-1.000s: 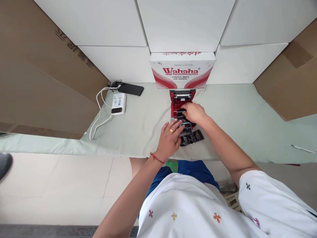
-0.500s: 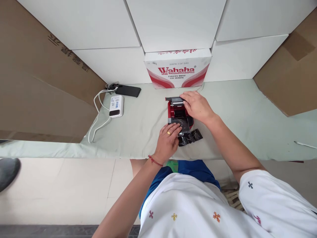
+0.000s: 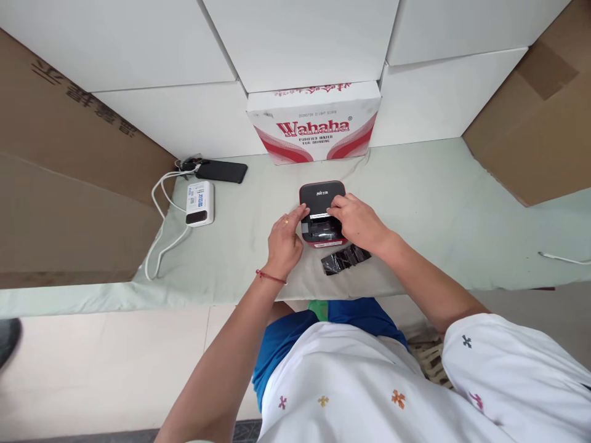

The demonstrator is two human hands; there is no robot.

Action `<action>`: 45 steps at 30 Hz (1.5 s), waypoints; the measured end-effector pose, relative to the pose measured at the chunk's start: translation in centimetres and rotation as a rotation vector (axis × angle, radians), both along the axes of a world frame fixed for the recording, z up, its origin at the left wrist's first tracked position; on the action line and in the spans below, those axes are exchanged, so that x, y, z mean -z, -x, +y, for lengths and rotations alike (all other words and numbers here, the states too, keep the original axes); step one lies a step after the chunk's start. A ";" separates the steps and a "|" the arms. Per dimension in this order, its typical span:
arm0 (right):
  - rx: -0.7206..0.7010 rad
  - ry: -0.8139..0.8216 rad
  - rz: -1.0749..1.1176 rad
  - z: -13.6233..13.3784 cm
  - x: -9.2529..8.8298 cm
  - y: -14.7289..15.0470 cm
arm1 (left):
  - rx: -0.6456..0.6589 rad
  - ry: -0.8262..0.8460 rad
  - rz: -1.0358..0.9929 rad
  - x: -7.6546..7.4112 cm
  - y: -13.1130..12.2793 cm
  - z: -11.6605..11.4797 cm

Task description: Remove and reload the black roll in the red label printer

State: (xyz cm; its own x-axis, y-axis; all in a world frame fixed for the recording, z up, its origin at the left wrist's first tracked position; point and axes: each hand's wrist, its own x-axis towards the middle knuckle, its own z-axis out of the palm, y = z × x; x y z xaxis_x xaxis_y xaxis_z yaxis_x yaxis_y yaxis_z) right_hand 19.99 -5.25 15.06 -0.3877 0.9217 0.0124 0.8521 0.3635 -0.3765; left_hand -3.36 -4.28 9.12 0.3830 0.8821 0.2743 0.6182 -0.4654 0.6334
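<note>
A small black and red device [image 3: 322, 200] with rounded corners sits on the cloth-covered table, its lid down and a dark clear window at the front. My left hand [image 3: 285, 242] is at its left side, fingertips against the edge. On the right side, my right hand [image 3: 362, 223] has its fingers curled in and pressed on the lid's right edge. Just in front of the device lies a crumpled strip of shiny black film [image 3: 346, 259], touched by neither hand.
A white and red Wahaha box [image 3: 316, 126] stands behind the device. To the left are a white power bank [image 3: 200, 200] with a cable, a black phone [image 3: 225, 171] and keys. Large brown cartons [image 3: 69, 215] flank the table. A white cable end lies far right.
The device's lid has swung down from open to closed. My left hand has moved from its front to its left side, and my right hand has come nearer, onto the right edge.
</note>
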 end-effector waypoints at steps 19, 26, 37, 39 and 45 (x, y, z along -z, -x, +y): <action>-0.016 -0.210 0.443 -8.2 5.1 0.5 | -0.144 0.422 -0.569 4.5 0.4 1.8; -0.051 -0.217 0.449 -8.4 5.1 0.0 | -0.036 0.417 -0.483 4.5 1.0 2.5; -0.060 -0.179 0.444 -7.0 3.9 -0.5 | 0.042 0.449 -0.455 5.0 1.5 2.8; -0.060 -0.177 0.437 -6.8 3.6 -0.5 | 0.041 0.452 -0.473 5.3 1.3 2.9; -0.017 -0.102 0.370 -5.2 1.3 -0.6 | 0.009 0.500 -0.591 7.4 0.8 2.8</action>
